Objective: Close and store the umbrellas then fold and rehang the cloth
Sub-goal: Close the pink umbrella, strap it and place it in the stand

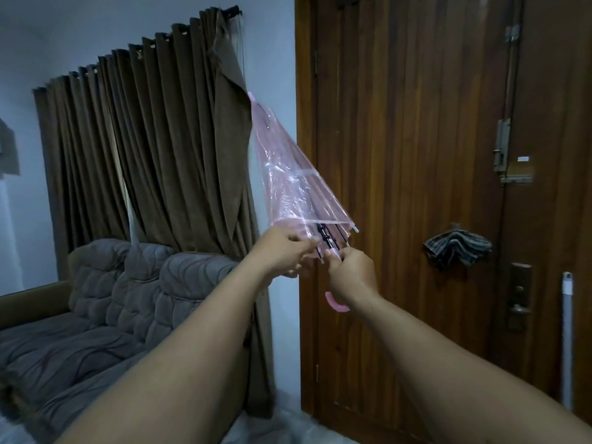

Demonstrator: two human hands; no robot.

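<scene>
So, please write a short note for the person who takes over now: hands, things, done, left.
Left hand pinches the rim of the pink umbrella. Right hand grips its shaft just above the pink handle. The umbrella is nearly closed and points up toward the curtain. The striped cloth hangs bunched on the door. Left: finish closing, store the umbrella, fold and rehang the cloth.

Room behind
Brown curtains (134, 149) hang above a grey sofa (105, 302); a wooden door (400, 187) stands right, white pole (567, 341) leaning beside it.
</scene>
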